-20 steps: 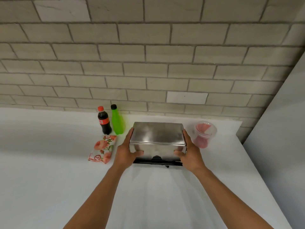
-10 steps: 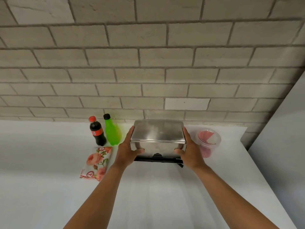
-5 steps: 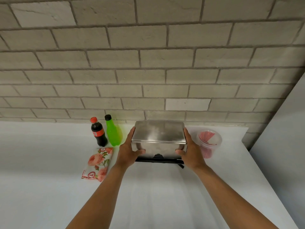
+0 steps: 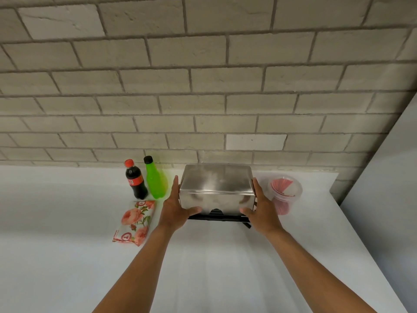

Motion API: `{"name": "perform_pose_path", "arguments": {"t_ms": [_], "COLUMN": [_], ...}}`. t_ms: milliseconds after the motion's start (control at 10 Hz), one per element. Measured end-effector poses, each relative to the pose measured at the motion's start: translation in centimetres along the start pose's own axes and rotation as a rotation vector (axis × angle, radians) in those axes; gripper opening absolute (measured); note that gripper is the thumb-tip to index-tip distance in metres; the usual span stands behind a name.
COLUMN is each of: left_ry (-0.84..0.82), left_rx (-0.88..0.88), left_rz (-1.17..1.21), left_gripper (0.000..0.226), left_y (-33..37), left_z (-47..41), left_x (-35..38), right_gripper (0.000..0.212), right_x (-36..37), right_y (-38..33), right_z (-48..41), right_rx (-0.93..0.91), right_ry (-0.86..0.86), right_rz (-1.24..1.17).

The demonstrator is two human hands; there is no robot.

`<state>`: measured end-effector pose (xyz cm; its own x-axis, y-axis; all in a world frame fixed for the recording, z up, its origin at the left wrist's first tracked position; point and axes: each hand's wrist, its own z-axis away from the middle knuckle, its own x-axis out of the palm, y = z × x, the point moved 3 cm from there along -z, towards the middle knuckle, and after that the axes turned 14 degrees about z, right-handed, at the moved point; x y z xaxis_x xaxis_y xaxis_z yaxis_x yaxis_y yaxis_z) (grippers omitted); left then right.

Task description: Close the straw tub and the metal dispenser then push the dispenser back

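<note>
The metal dispenser (image 4: 216,186) is a shiny steel box on a black base, lid down, standing at the back of the white counter close to the brick wall. My left hand (image 4: 174,211) presses its left side with the thumb on the front face. Against its right side lies my right hand (image 4: 261,211), thumb also on the front. Just right of the dispenser stands the clear straw tub (image 4: 284,195) with red straws inside and its lid on.
A cola bottle (image 4: 135,180) and a green bottle (image 4: 155,178) stand left of the dispenser by the wall. A flowered packet (image 4: 135,222) lies in front of them. A grey panel (image 4: 388,199) bounds the white counter (image 4: 67,245) on the right.
Both hands have slid the dispenser away from me toward the wall, keeping the same grip. It now stands level with the bottles and the tub.
</note>
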<state>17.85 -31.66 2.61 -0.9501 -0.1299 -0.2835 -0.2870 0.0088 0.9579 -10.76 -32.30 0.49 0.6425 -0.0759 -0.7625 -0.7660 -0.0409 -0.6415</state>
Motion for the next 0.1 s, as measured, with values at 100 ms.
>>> {"name": "perform_pose_path", "arguments": {"t_ms": [100], "left_ry": [0.064], "left_rx": [-0.026], "left_rz": [-0.039], "left_gripper": [0.124], "left_y": [1.02], "left_z": [1.41], "left_x": [-0.17], "right_gripper": [0.103], "right_x": [-0.8], "right_y": [-0.92], "right_z": [1.12], "right_rx": [0.017], "right_ry": [-0.004], "right_rz": [0.05]}}
